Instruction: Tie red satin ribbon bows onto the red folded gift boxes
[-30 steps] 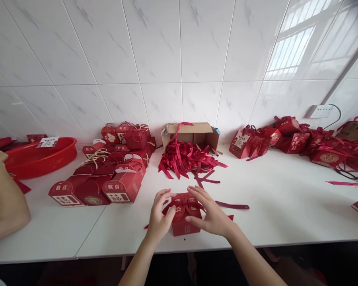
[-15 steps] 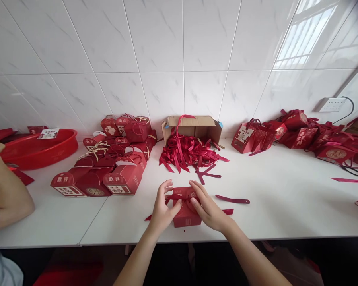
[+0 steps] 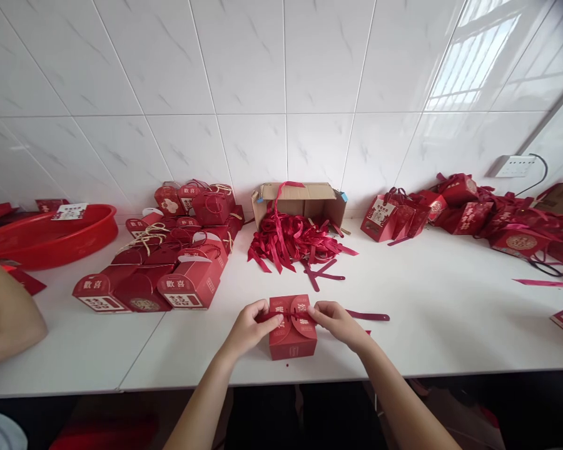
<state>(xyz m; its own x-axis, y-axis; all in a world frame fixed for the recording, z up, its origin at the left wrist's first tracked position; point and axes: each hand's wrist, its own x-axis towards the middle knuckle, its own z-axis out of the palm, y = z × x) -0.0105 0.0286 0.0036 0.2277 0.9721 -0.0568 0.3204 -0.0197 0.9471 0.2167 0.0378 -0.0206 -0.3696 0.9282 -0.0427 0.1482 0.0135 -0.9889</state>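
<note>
A small red gift box with gold lettering stands near the table's front edge, its rounded top flaps folded together. Across its top runs a dark red ribbon, crossed or knotted at the middle. At the box's left side, my left hand pinches one side of the ribbon between thumb and fingers. My right hand pinches the other side at the right edge of the top. A dark red strap lies on the table just beyond my right hand.
An open cardboard box spills a heap of red ribbons by the wall. Finished-looking red boxes stand at left, with a red basin beyond. More red boxes are piled at right. Another person's arm rests at far left.
My hands have moved from hovering curved over the box top to its two sides, now pinching the ribbon and drawing it outward. The top flaps show more fully.
</note>
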